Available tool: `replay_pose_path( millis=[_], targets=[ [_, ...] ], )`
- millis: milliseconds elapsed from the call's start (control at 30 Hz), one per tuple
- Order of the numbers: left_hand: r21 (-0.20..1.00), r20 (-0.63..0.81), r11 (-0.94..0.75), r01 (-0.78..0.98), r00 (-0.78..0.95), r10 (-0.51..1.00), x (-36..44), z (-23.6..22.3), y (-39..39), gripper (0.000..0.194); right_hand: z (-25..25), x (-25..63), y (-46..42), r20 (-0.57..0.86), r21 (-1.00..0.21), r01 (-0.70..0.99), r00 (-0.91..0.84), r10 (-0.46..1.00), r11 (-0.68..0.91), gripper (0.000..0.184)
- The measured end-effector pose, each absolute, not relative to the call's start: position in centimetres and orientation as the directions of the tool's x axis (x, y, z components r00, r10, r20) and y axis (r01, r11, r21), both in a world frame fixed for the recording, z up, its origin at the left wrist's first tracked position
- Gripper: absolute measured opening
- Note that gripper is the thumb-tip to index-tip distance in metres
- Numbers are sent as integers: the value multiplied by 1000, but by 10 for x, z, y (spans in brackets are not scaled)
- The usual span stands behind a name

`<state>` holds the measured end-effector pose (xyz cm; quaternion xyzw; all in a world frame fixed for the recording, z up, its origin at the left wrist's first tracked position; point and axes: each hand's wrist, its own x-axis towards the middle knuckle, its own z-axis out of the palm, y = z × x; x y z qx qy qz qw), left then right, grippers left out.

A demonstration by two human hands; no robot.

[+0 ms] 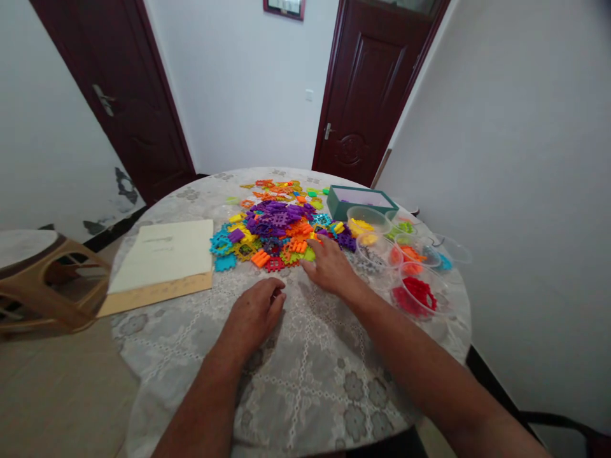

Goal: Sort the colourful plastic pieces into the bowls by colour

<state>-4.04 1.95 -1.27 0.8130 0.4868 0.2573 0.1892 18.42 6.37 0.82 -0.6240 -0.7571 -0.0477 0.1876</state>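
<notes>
A heap of colourful plastic interlocking pieces (277, 219) lies in the middle of the table, with purple ones on top. My right hand (329, 264) reaches to the heap's near right edge, its thumb and index finger apart. Beside its fingertips are orange pieces (298, 246) and a yellow-green piece (309, 254); whether it touches them I cannot tell. Closer to me, my left hand (255, 312) rests on the tablecloth, fingers loosely bent, a gap between thumb and index finger, nothing visible in it. A red piece (274, 264) lies just beyond it.
On the right stand clear plastic tubs holding yellow pieces (363, 229), orange pieces (411, 257) and red pieces (420, 294). Behind them sits a green box (338, 208). Left of the heap lies a sheet of paper (167, 251) on brown card (157, 294). A stool (52, 280) stands beside the table.
</notes>
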Motion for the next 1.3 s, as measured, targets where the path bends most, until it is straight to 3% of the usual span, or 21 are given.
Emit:
replay_pose_path(
  millis=[200,400,600,800,933,1167,1300],
  targets=[
    [529,317,-428,733,297,901,-41,-16,18,18,5,186,143,261,-130,984,-82,962,119,52],
    [431,345,-407,806,269,899,-44,-26,20,24,-14,180,151,285,-150,984,-54,957,100,68],
    [394,226,-323,861,250,941,-40,-20,16,42,-17,184,125,237,-201,929,-262,936,311,58],
    [396,207,-288,872,221,953,-35,-17,14,73,-10,185,84,210,-206,872,-404,890,444,52],
    [363,210,-292,885,228,951,-32,-19,13,78,-8,185,57,187,-214,818,-502,845,534,51],
    [356,184,-394,848,350,919,-33,-15,9,67,-6,185,21,257,-443,535,-693,674,719,48],
    [361,189,-390,847,343,920,-35,-20,12,66,-3,188,25,365,-649,443,-531,765,618,43]
  ],
)
